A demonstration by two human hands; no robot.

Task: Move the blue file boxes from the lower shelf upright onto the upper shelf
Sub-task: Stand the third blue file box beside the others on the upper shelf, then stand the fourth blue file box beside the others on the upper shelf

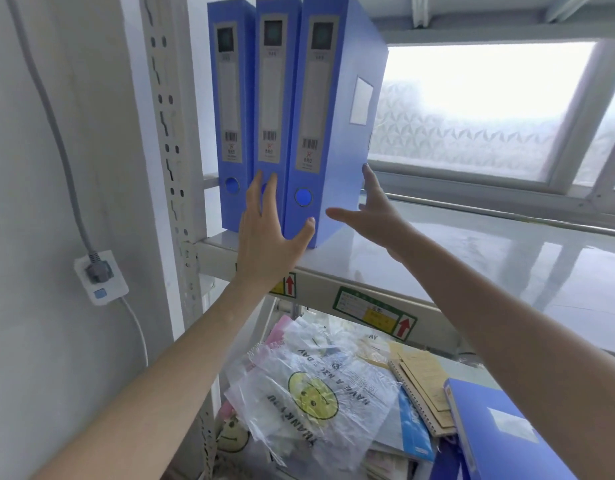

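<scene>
Three blue file boxes stand upright side by side at the left end of the upper shelf (pixel 437 271). The rightmost box (pixel 337 133) leans slightly and sticks out over the front edge. My left hand (pixel 268 230) lies flat on the spines, fingers spread on the middle box (pixel 275 98), thumb on the rightmost box's lower spine. My right hand (pixel 372 213) is spread open beside that box's right face, fingertips touching it. The leftmost box (pixel 231 112) is untouched. Another blue file box (pixel 496 431) lies on the lower shelf, bottom right, under my right forearm.
The shelf's perforated steel post (pixel 171 161) rises left of the boxes. A wall socket with plug (pixel 100 275) sits further left. Plastic bags (pixel 313 393), notebooks (pixel 423 386) and papers fill the lower shelf. A frosted window (pixel 472 109) is behind the upper shelf.
</scene>
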